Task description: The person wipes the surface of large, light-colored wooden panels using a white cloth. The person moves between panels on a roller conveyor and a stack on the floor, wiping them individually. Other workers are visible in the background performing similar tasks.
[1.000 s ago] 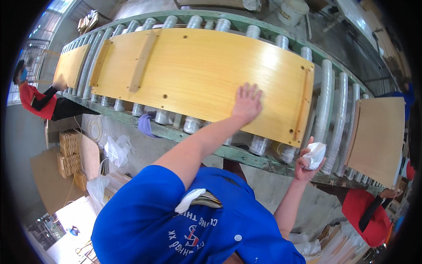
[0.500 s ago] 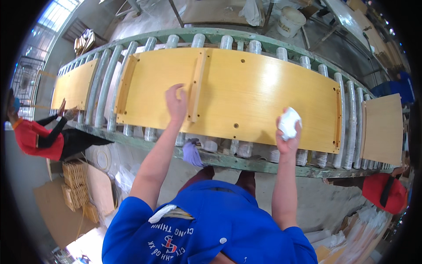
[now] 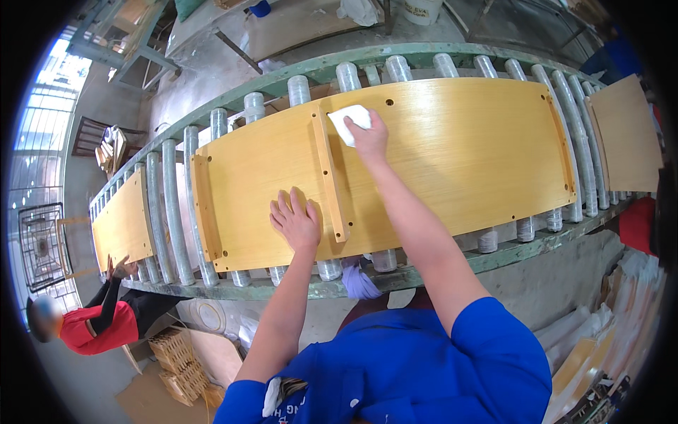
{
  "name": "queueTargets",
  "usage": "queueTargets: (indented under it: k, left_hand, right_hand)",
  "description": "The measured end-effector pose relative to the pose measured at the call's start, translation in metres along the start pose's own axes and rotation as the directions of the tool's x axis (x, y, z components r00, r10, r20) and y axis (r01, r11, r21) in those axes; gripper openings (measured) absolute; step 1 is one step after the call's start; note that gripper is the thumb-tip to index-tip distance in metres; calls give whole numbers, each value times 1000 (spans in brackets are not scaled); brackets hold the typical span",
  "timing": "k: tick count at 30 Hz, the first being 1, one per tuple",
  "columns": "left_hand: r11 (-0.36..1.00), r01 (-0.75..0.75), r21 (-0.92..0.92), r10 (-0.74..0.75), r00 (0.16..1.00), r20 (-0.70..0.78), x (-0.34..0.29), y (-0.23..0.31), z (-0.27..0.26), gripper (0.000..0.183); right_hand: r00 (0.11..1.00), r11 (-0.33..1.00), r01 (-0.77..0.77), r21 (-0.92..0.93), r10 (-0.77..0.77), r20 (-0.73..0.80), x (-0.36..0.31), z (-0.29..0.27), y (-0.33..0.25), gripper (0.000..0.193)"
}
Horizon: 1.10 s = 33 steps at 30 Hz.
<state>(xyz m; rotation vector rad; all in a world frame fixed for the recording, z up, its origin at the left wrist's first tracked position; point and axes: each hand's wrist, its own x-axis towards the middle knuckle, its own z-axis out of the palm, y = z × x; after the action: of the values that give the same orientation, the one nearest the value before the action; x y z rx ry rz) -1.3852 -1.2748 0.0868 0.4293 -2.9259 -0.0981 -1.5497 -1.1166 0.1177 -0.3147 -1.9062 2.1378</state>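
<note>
A long yellow wooden panel (image 3: 452,155) lies across the conveyor rollers, with small dark holes near its edges. Raised wooden strips cross it at both ends, and a middle strip (image 3: 327,169) sits left of its centre. My right hand (image 3: 371,138) grips a folded white cloth (image 3: 346,121) and presses it on the panel by the far end of the middle strip. Left of that strip, nearer to me, my left hand (image 3: 296,222) rests flat on the panel with fingers spread, holding nothing.
Plastic-wrapped rollers (image 3: 171,205) run in a green frame (image 3: 487,260). A purple cloth (image 3: 359,281) hangs on its near side. More panels lie left (image 3: 123,219) and right (image 3: 625,134). A person in red (image 3: 99,326) stands at the left; stacked wooden pieces (image 3: 176,360) are below.
My right hand has brought the white cloth left and away from me, down onto the panel beside the middle strip. My left hand has come down flat on the panel. The whole view has turned.
</note>
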Motion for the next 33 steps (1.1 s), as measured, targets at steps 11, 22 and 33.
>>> queueTargets:
  k: [11,22,33]
  left_hand:
    - [1000,-17,26,17,1000,-8,0,-5,1,50]
    - [1000,-8,-25,7,1000,-22,-1,-8,5,50]
    - [999,-27,-43,26,999,-40,-3,-8,10,49]
  right_hand:
    - [930,817,357,-453,-355,92,-34,22,5,24]
    - [918,819,397,-415,-352,183,-135,-40,-17,25]
    - [907,794,400,-457,-271,323,-211,-94,-34,19]
